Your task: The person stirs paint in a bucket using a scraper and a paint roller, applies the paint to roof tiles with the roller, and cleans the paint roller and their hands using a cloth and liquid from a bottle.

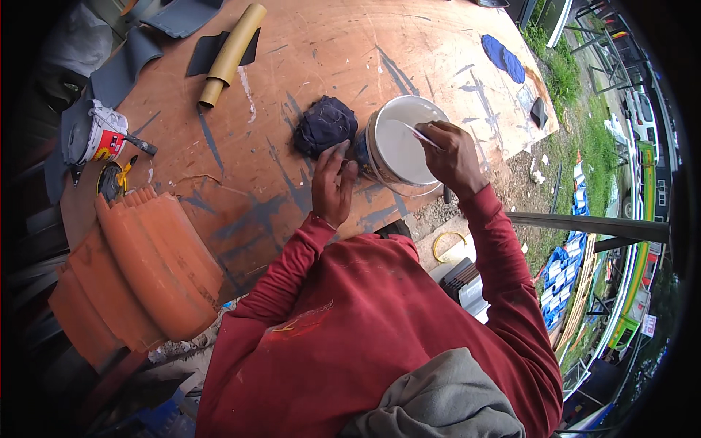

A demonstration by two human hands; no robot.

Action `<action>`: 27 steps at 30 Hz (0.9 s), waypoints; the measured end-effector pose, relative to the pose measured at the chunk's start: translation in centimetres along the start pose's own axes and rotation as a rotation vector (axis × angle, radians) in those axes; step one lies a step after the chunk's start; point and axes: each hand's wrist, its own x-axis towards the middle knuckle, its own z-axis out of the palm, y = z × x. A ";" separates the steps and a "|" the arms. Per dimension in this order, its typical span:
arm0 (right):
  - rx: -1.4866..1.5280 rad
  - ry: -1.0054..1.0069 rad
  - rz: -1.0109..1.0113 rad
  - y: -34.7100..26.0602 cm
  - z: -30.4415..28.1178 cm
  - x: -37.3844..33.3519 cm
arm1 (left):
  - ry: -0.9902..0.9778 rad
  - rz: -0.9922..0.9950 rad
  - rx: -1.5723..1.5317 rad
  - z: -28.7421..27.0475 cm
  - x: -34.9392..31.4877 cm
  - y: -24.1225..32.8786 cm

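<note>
A round bucket (pixel 372 117) with whitish contents (pixel 409 150) stands near the table's right front edge, its wire handle hanging down the near side. My right hand (pixel 454 157) is over the bucket's right rim, fingers closed on a thin white flat piece (pixel 419 134) that reaches over the opening. Whether the piece touches the contents, I cannot tell. Between the bucket and a bunched dark cloth (pixel 326 127) is my left hand (pixel 334 187), fingers stretched out and holding nothing. Its fingertips come close to the cloth and the bucket's left side.
Orange roof tiles (pixel 157 270) lie at the left front of the wooden table (pixel 285 66). Behind them stand a small tub (pixel 104 133) and a black-handled tool (pixel 141 144). A cardboard tube (pixel 234 55) and blue cloth (pixel 502 57) lie farther back. A bar (pixel 584 225) sticks out at right.
</note>
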 end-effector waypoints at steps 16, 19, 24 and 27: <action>0.257 -0.360 -0.104 0.4 -0.6 -2.3 | -0.070 0.028 0.044 2.7 2.8 1.3; 0.279 -0.366 -0.106 0.8 -1.2 -2.3 | -0.058 0.034 0.049 2.6 3.0 1.6; 0.393 -0.434 0.269 0.3 -3.4 -0.7 | -0.059 0.021 0.063 2.4 2.9 1.6; 0.155 -0.341 -0.032 3.0 -2.6 -0.1 | -0.061 0.034 0.046 2.6 2.8 1.6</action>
